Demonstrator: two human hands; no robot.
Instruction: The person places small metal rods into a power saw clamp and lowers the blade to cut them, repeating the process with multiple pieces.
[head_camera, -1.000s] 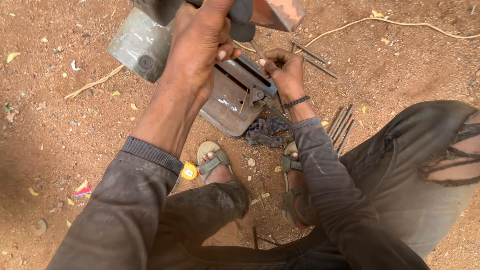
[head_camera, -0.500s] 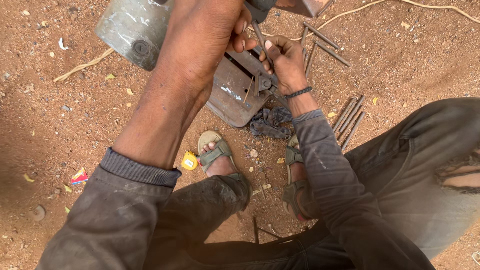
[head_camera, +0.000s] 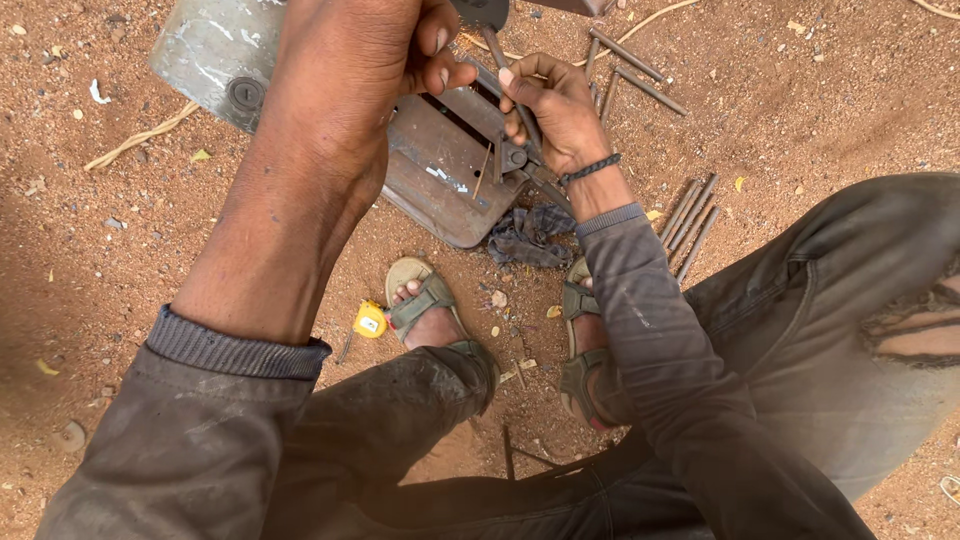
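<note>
Left hand: raised, fist closed around a hammer handle.
Right hand: pinching a thin metal rod upright against the metal plate.
Plate: flat on the dirt ground, ahead of the sandalled feet.
Nearby: loose rods, yellow tape measure.

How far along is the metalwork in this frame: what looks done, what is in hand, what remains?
Done: slots already show in the rusty metal plate. In hand: the left hand grips a hammer handle, and the right hand steadies a thin rod on the plate. Left: loose rods lie unused on the dirt, beside the right leg.
</note>
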